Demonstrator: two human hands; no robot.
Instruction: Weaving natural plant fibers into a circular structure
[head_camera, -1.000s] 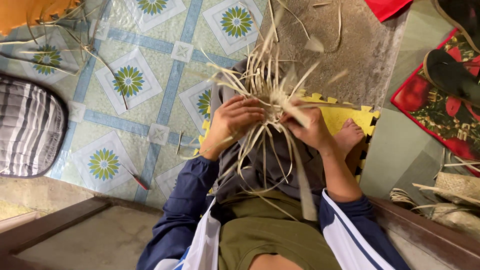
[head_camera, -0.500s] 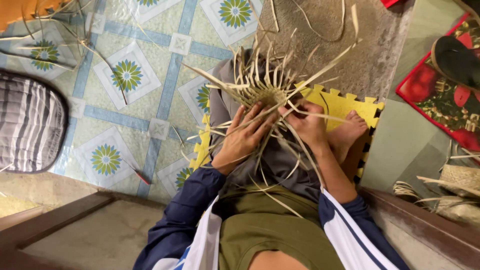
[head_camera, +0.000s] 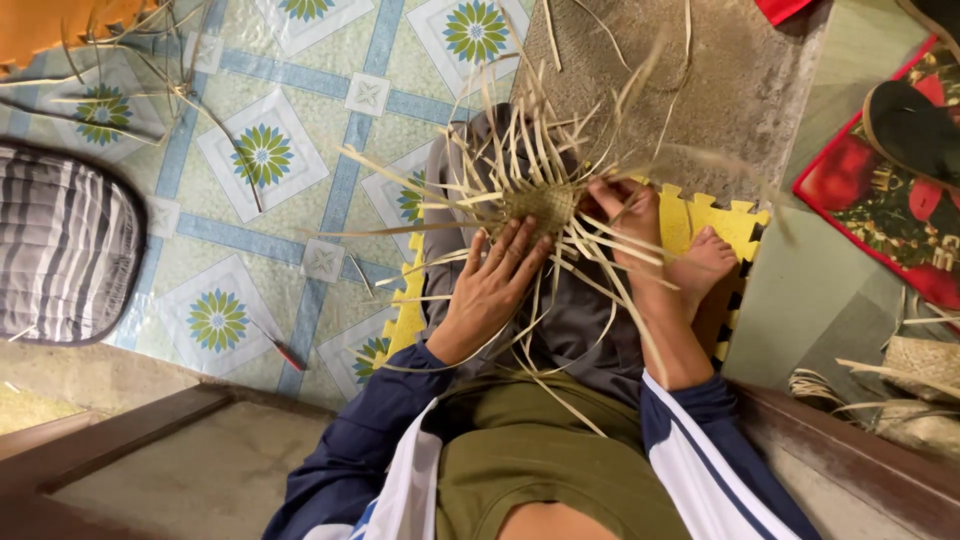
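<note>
Head view looks down on a small woven mat of pale straw (head_camera: 545, 205), with many loose strips going out from it on all sides; it rests on the person's lap, above the grey cloth (head_camera: 580, 320). Far to the left of the woven mat lies a striped cushion (head_camera: 65, 245) on the patterned floor sheet (head_camera: 260, 150). Just left below the woven mat, the left hand (head_camera: 495, 285) is spread wide and flat, its fingertips touching the mat's edge. On the right edge of the woven mat, the right hand (head_camera: 625, 215) is closed on some strips, though how many is hard to see. Right of the mat is a yellow foam tile (head_camera: 735, 225) with a bare foot (head_camera: 700, 265) on it. Farther right lies a dark sandal (head_camera: 910, 125).
</note>
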